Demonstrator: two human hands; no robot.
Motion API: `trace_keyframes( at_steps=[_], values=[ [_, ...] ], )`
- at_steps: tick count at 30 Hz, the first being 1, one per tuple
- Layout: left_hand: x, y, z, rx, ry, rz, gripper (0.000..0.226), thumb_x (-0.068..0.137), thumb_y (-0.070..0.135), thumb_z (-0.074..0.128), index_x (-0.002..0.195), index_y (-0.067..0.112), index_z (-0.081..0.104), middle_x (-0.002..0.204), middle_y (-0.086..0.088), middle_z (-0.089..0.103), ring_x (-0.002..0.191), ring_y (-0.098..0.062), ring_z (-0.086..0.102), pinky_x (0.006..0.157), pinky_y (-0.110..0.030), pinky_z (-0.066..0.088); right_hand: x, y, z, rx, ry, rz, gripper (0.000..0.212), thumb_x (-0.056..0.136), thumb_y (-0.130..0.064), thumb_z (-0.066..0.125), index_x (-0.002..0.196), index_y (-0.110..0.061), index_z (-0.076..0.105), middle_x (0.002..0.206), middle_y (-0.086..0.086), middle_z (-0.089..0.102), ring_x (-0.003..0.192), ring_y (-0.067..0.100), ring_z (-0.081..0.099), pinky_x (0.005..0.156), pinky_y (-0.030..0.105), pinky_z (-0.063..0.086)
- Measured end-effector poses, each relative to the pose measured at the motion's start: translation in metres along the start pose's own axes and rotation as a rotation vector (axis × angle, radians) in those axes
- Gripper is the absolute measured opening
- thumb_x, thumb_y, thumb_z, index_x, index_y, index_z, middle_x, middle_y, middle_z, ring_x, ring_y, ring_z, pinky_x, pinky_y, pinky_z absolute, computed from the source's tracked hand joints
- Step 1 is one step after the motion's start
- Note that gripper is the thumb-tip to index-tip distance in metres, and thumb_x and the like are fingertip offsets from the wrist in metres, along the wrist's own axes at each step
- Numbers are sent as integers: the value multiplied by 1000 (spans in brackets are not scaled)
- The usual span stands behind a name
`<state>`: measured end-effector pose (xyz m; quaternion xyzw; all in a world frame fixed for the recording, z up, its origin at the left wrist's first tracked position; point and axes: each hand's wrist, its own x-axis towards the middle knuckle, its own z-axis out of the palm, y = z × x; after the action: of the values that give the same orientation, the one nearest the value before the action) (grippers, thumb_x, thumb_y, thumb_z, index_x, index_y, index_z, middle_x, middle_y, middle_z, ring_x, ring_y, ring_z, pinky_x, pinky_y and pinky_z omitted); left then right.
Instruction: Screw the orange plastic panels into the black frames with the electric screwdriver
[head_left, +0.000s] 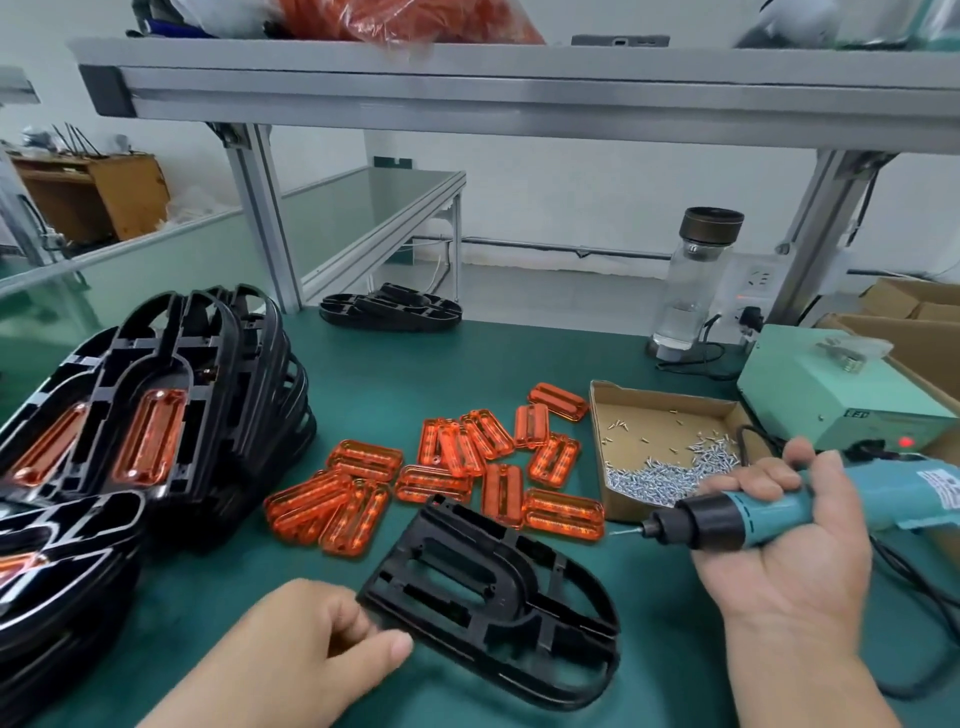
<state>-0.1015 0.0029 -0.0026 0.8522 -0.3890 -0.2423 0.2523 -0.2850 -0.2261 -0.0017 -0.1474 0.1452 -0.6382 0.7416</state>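
A: Left hand (322, 639) low and near, thumb and curled fingers pinching the near left corner of a black plastic frame (493, 597) that lies flat on the green bench (363, 374).
B: And the right hand (784, 551)?
A: Palm up, fingers wrapped round the teal electric screwdriver (769, 512). Its bit points left, and it is held above the bench just right of that frame, apart from it.
B: Where are the panels?
A: A loose heap of orange translucent plastic panels (447, 478) lies just beyond the frame, mid-bench. The frame's long slot is open.
B: Screws?
A: Small silver screws (654, 475) piled in an open cardboard tray (660, 405), right of the heap, just beyond the screwdriver's nose.
B: Further out?
A: On the left, a stack of black frames with orange panels fitted (156, 415). On the right, a pale green power box (826, 384) with a red light lit. Behind the tray, a clear glass bottle with a dark cap (691, 280).
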Motion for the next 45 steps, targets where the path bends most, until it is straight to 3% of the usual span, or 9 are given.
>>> trace_keyframes(
  at_steps=[5, 8, 10, 12, 16, 25, 29, 35, 45],
  values=[
    [0, 3, -15, 391, 164, 60, 44, 68, 76, 53, 66, 33, 62, 67, 17, 65, 61, 5, 58, 58, -11, 46, 0, 0, -2, -9, -10, 8, 15, 75, -34, 62, 85, -26, 54, 61, -13, 44, 49, 0, 44, 58, 15, 43],
    [9, 15, -20, 329, 268, 247, 35, 66, 75, 52, 72, 42, 60, 75, 32, 61, 70, 13, 56, 60, -12, 46, 0, 1, -2, -18, -5, 6, 15, 75, -34, 62, 85, -26, 53, 62, -13, 43, 49, 1, 44, 59, 16, 43],
    [20, 28, -15, 232, 135, 432, 42, 59, 76, 55, 92, 51, 59, 98, 40, 56, 96, 21, 48, 83, -8, 43, 0, 1, -1, -26, 0, 7, 15, 76, -33, 62, 85, -25, 53, 62, -13, 43, 49, 1, 43, 60, 17, 43],
    [32, 39, -2, 234, -119, 534, 81, 53, 75, 64, 128, 54, 42, 137, 44, 27, 129, 21, 19, 112, -16, 21, 0, 0, -1, -27, -1, 10, 15, 76, -33, 62, 86, -26, 54, 62, -13, 43, 49, 1, 43, 60, 17, 43],
    [46, 45, 19, 388, -272, 527, 107, 61, 67, 73, 146, 46, 11, 151, 33, -7, 133, 14, -19, 111, -26, -6, 0, -1, -1, -14, 4, 14, 14, 76, -32, 62, 85, -25, 54, 61, -13, 44, 48, 1, 43, 59, 17, 42],
    [44, 49, 38, 423, -155, 499, 112, 55, 86, 54, 147, 43, 9, 154, 25, 0, 141, 1, -6, 114, -28, 3, -3, 0, 1, -20, -11, 23, 13, 78, -33, 60, 86, -24, 55, 61, -13, 44, 47, 1, 44, 57, 16, 45],
    [66, 52, 28, 175, 34, 539, 79, 71, 74, 47, 141, 41, 32, 147, 22, 31, 131, 9, 21, 114, -20, 17, -3, 2, 1, -16, -21, 50, 13, 77, -34, 60, 86, -25, 56, 60, -13, 45, 47, 0, 44, 56, 16, 45],
    [133, 62, 26, 370, 175, 204, 59, 94, 48, 44, 147, 33, 23, 152, -11, 23, 141, -29, 15, 114, -42, 17, -3, 8, -1, -55, -27, 79, 12, 79, -34, 59, 86, -25, 55, 58, -13, 44, 46, 0, 43, 55, 16, 45],
    [123, 50, 20, 478, 291, 236, 61, 81, 62, 56, 132, 32, 48, 124, 2, 54, 118, -21, 48, 97, -33, 40, -1, 8, -3, -55, -22, 84, 11, 81, -34, 59, 86, -24, 57, 59, -13, 45, 46, 1, 44, 54, 16, 46]
  ],
)
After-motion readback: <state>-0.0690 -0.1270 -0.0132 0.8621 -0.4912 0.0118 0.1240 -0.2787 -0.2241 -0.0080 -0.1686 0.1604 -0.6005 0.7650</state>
